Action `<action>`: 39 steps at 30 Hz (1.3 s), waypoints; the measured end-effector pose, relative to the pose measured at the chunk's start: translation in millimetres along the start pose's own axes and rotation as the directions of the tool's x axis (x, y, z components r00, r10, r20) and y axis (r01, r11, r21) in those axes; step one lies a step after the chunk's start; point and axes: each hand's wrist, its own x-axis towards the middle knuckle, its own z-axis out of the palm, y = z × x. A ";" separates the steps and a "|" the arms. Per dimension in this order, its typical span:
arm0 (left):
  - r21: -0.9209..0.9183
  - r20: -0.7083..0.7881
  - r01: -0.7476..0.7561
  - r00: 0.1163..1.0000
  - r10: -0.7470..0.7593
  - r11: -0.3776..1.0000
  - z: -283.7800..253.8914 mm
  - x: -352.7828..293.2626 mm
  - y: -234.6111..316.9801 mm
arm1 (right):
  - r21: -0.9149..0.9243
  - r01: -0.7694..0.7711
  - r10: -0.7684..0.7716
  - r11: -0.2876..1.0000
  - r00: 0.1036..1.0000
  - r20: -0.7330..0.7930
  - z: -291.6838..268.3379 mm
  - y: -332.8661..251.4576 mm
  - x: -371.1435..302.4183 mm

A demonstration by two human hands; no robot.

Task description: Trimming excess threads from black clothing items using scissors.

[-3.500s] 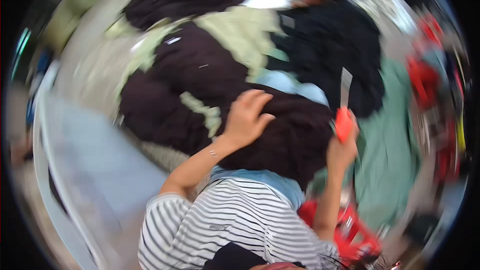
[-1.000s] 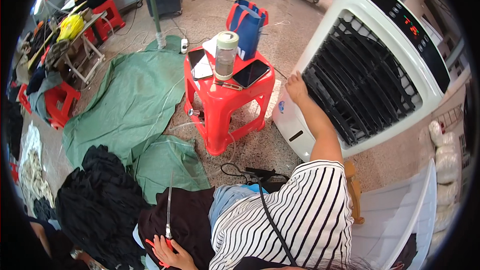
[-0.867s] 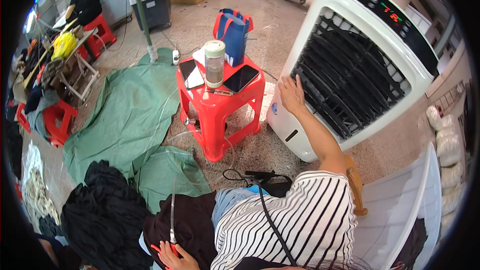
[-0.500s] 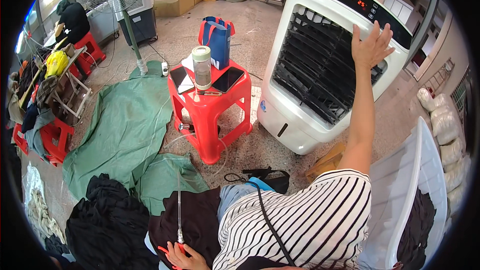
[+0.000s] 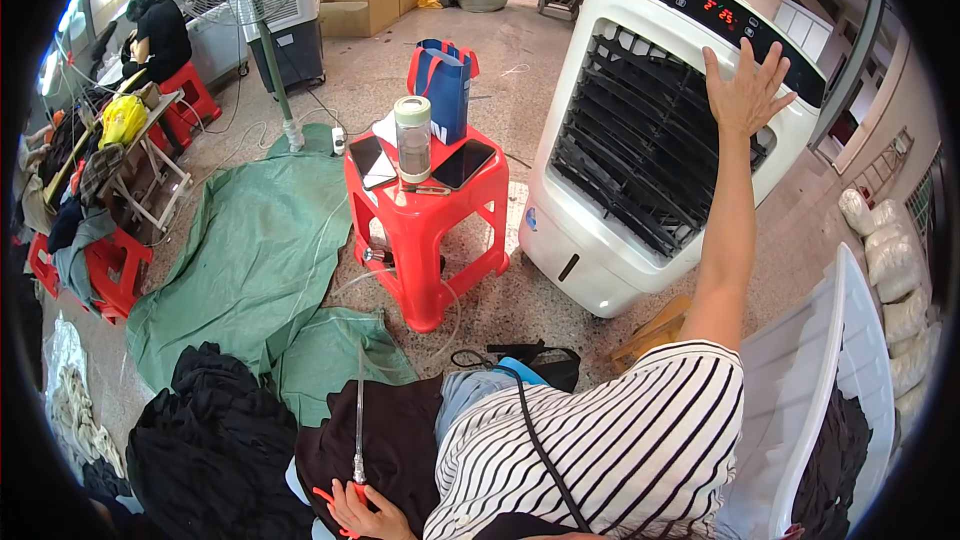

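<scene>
My right arm reaches up to a tall white air cooler (image 5: 560,240). There my right hand (image 5: 745,90) has its fingers spread, with fingertips at the lower edge of the lit black control panel (image 5: 715,12); one finger seems to touch it. In my lap, my left hand (image 5: 370,515) is closed around a red-handled tool (image 5: 350,496), partly hidden by the fingers. A clear hose (image 5: 359,420) runs up from this tool. Dark brown cloth (image 5: 400,430) lies across my lap beneath the left hand.
A red stool (image 5: 420,240) ahead carries a glass jar (image 5: 412,140), phones (image 5: 464,164) and a blue bag (image 5: 447,90). Black cloth (image 5: 215,450) is heaped at left beside a green sheet (image 5: 260,240). A white tub (image 5: 800,400) stands right. Another person (image 5: 160,35) sits far left.
A digit on the cooler's lit display has changed. My right hand stays at the panel, with its fingers slightly shifted. The whole view has tilted a little; my left hand keeps the tool.
</scene>
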 end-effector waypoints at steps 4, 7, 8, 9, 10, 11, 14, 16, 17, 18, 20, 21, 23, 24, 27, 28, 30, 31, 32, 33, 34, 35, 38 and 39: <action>0.002 -0.014 0.002 1.000 -0.002 1.000 0.3 -2.3 0.8 | 0.232 0.047 -0.015 0.972 0.990 -0.140 -32.6 -49.3 -20.3; -0.007 -0.011 0.002 1.000 -0.002 1.000 -1.5 -1.8 0.7 | 0.374 0.147 -0.148 0.915 0.989 -0.027 -46.7 -93.5 -77.2; -0.008 -0.011 0.000 1.000 -0.001 1.000 -2.9 -1.8 1.4 | 0.400 0.210 -0.239 0.892 0.971 0.024 -51.5 -107.4 -100.3; -0.006 -0.012 0.004 1.000 -0.004 1.000 -2.8 -2.5 0.5 | 0.388 0.291 -0.342 0.875 0.937 0.067 -48.5 -114.9 -124.2; 0.001 -0.003 0.008 1.000 -0.008 1.000 -2.6 -4.0 -0.9 | 0.449 0.337 -0.435 0.828 0.890 0.134 -48.3 -123.8 -146.2; 0.008 0.008 0.013 1.000 -0.013 1.000 -2.7 -5.8 -2.0 | 0.501 0.355 -0.496 0.790 0.850 0.180 -49.9 -132.3 -167.2; 0.007 0.001 0.027 1.000 -0.027 1.000 -8.0 -5.4 1.0 | 0.639 0.284 -0.621 0.715 0.677 0.394 -61.0 -145.9 -242.4; -0.014 0.098 0.083 0.992 -0.082 0.996 20.3 -33.8 -23.2 | 0.671 0.295 -0.709 0.680 0.495 0.502 -64.0 -127.0 -300.6; -0.009 0.086 0.082 0.993 -0.081 0.997 19.9 -33.8 -22.1 | 0.694 0.316 -0.759 0.646 0.358 0.544 -62.3 -120.6 -331.6; -0.001 0.090 0.081 0.993 -0.081 0.997 19.9 -34.8 -22.3 | 0.724 0.309 -0.787 0.616 0.279 0.550 -68.3 -115.4 -356.2; 0.014 0.102 0.096 0.990 -0.097 0.995 16.6 -36.0 -21.6 | 0.779 0.266 -0.822 0.568 0.122 0.557 -86.6 -112.2 -390.5; 0.016 0.105 0.103 0.989 -0.104 0.995 15.3 -35.8 -20.1 | 0.799 0.233 -0.827 0.555 0.047 0.561 -94.4 -111.4 -400.8; 0.028 0.100 0.108 0.989 -0.111 0.994 14.5 -33.9 -16.4 | 0.824 0.256 -0.851 0.505 -0.012 0.525 -95.9 -110.1 -419.3; 0.030 0.088 0.107 0.990 -0.109 0.994 15.1 -32.6 -15.2 | 0.830 0.266 -0.851 0.489 -0.062 0.521 -94.9 -111.3 -424.4; 0.030 0.115 0.114 0.986 -0.117 0.993 15.2 -31.6 -15.3 | 0.798 0.331 -0.813 0.503 -0.131 0.567 -76.4 -119.1 -438.8; 0.034 0.119 0.117 0.986 -0.120 0.993 14.5 -30.7 -13.7 | 0.752 0.391 -0.774 0.531 -0.138 0.618 -64.6 -123.6 -440.4; 0.060 0.125 0.132 0.982 -0.139 0.989 11.0 -31.7 -11.3 | 0.600 0.268 -0.636 0.754 0.069 0.769 -46.3 -141.9 -424.9; 0.065 0.126 0.134 0.982 -0.142 0.989 10.4 -32.0 -10.3 | 0.503 0.165 -0.526 0.848 0.150 0.837 -42.6 -149.5 -405.0; 0.083 0.130 0.145 0.979 -0.155 0.986 10.0 -33.0 -9.4 | 0.473 0.108 -0.485 0.874 0.232 0.843 -25.8 -148.4 -404.8; 0.100 0.134 0.154 0.977 -0.166 0.983 10.7 -33.4 -8.7 | 0.443 0.046 -0.434 0.895 0.311 0.846 -16.4 -148.3 -397.5; 0.103 0.134 0.153 0.977 -0.166 0.983 11.5 -34.5 -9.1 | 0.451 0.010 -0.426 0.892 0.350 0.834 -15.5 -146.0 -385.9; 0.110 0.134 0.153 0.977 -0.167 0.982 12.3 -35.9 -10.0 | 0.453 0.008 -0.427 0.892 0.348 0.834 -11.8 -144.4 -387.4; 0.121 0.133 0.152 0.977 -0.167 0.981 14.0 -34.4 -7.9 | 0.450 -0.019 -0.389 0.893 0.471 0.792 -5.1 -134.8 -391.0; 0.127 0.133 0.150 0.977 -0.167 0.980 13.2 -34.4 -7.5 | 0.452 -0.020 -0.391 0.892 0.468 0.793 -6.9 -133.6 -393.8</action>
